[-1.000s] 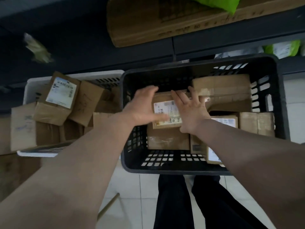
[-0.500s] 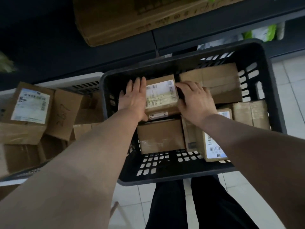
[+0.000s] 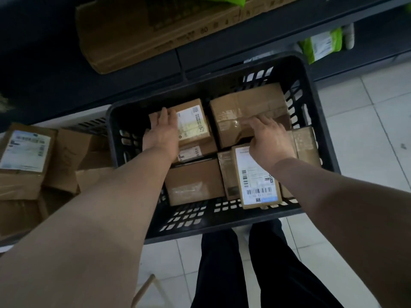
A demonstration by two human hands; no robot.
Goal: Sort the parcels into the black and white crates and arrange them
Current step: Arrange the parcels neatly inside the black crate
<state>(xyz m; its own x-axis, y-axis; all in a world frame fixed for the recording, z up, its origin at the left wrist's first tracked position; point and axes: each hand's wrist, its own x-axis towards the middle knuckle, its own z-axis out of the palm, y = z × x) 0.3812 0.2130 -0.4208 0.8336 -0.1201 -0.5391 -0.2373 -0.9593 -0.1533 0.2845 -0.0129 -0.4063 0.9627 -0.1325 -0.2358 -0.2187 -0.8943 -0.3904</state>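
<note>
I take the black crate (image 3: 315, 121) as my landmark. Half a second ago I had both hands closed in on the labelled parcel (image 3: 193, 121) from either side; now my right hand (image 3: 270, 141) has let go of it and moved across toward the crate's right wall, where it hovers with fingers spread and loose over the seam between the large taped box (image 3: 249, 107) at the far right and the upright parcel with the barcode label (image 3: 255, 176) nearer me. It is closed on nothing, though whether its fingertips touch the cardboard I cannot tell. My left hand (image 3: 162, 132) stays flat and open against the left side of the labelled parcel, pressing rather than gripping, in the gap between it and the crate's left wall. That parcel now sits in the far left part of the crate, on top of another box, with a plain brown box (image 3: 193, 181) just in front of it. I read this as the parcel being placed, and the step turning to tidying its neighbours on the right, which lie askew. Outside the crate's left wall, the white crate (image 3: 89, 123) is already heaped with boxes (image 3: 26, 152), so sorting looks well advanced and the arranging remains.
</note>
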